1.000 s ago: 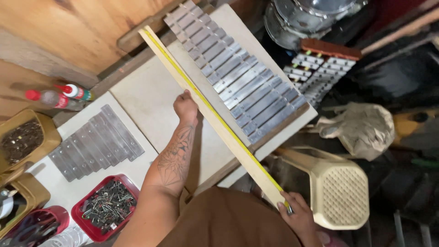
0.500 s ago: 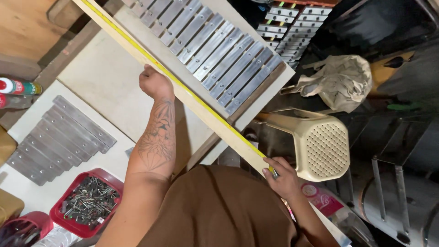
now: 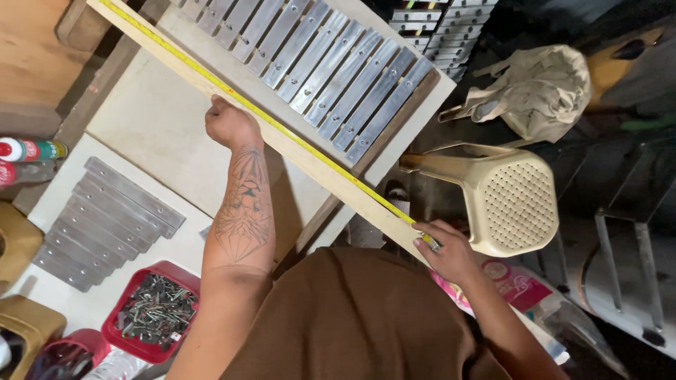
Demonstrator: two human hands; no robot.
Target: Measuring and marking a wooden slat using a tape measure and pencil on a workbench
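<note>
Head view: long pale wooden strip (image 3: 303, 151) runs diagonally across the white tabletop (image 3: 151, 119), from upper left down to lower right, its far end cut off. Yellow measuring tape (image 3: 282, 130) lies along it. Left hand (image 3: 229, 125) is closed against the strip; right hand (image 3: 447, 250) pinches the tape's end.
</note>
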